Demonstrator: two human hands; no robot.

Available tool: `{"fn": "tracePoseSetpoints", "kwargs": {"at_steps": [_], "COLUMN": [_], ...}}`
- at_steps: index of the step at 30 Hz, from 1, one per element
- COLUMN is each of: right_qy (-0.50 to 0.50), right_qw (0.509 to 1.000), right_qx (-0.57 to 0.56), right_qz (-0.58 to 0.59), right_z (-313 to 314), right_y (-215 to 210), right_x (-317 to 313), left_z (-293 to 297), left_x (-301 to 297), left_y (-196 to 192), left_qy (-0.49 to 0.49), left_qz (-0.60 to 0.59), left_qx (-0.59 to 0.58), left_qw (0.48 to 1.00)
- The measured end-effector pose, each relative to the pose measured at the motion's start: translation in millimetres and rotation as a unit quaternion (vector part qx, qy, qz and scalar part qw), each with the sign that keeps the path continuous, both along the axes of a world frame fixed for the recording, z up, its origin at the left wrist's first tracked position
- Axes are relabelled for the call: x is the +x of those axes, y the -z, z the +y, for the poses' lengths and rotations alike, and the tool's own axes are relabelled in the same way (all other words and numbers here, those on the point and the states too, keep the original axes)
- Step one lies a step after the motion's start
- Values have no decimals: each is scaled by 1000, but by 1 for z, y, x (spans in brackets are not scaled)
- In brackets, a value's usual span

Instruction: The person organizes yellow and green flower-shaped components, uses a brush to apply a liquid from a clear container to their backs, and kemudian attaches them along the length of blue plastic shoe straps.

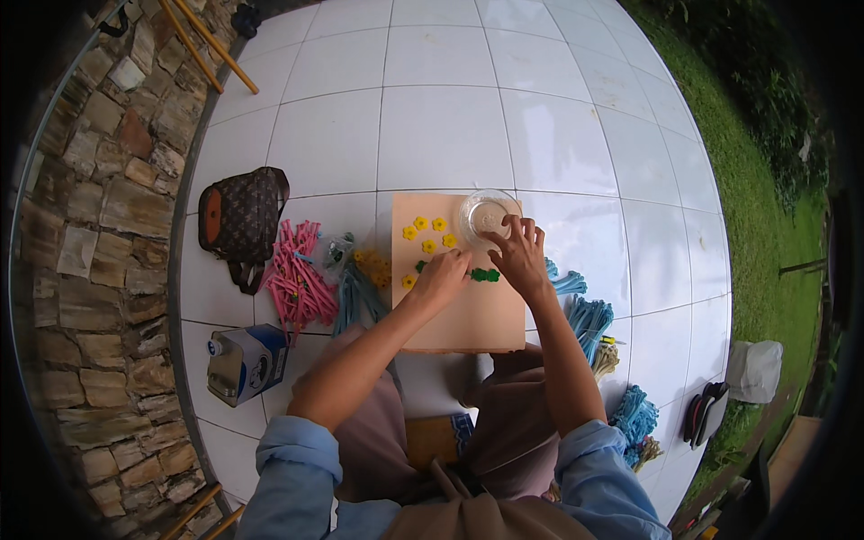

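1. Your left hand (441, 279) lies low over the middle of the tan board (459, 319), fingers drawn together; you can't tell from this view whether they pinch anything.
2. Your right hand (515, 250) is bent over the near right side of the clear glass bowl (469, 216), thumb and fingers curved; whether it grasps something can't be told.
3. At least 6 yellow flower-shaped pieces (428, 245) lie on the board's upper left part. A green scalloped piece (486, 275) sits between your hands, and a green bit (420, 267) shows just left of your left hand.
4. The bowl covers the board's far right corner; your left forearm crosses its near left corner and your right wrist its right edge.
5. Left of the board, you have pink stick bundles (301, 279), a blue-grey bundle (358, 301), a yellow-orange bundle (372, 267), a brown patterned bag (241, 220) and a blue-and-cream can (245, 362).
6. To your right lie light blue bundles (589, 326), with a white plastic bag (754, 371) farther out.
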State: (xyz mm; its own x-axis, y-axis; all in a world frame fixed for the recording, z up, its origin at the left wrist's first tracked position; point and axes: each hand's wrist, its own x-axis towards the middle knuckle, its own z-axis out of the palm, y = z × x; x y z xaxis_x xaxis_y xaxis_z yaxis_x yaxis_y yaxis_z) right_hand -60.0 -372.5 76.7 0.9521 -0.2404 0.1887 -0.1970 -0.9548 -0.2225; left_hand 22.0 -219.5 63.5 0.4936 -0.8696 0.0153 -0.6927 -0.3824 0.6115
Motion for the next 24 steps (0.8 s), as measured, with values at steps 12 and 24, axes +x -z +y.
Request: {"fn": "tracePoseSetpoints", "kwargs": {"at_steps": [12, 24], "right_qy": [74, 17], "right_qw": [995, 1000], "right_qx": [56, -6], "right_qz": [35, 1], "right_z": [-8, -8], "right_y": [2, 1], "right_x": [2, -2], "left_z": [-1, -2], "left_x": [14, 19], "left_y": [-9, -18], "left_qy": [-45, -74], "left_qz": [63, 81], "left_qx": [-11, 0], "left_qw": [997, 994]}}
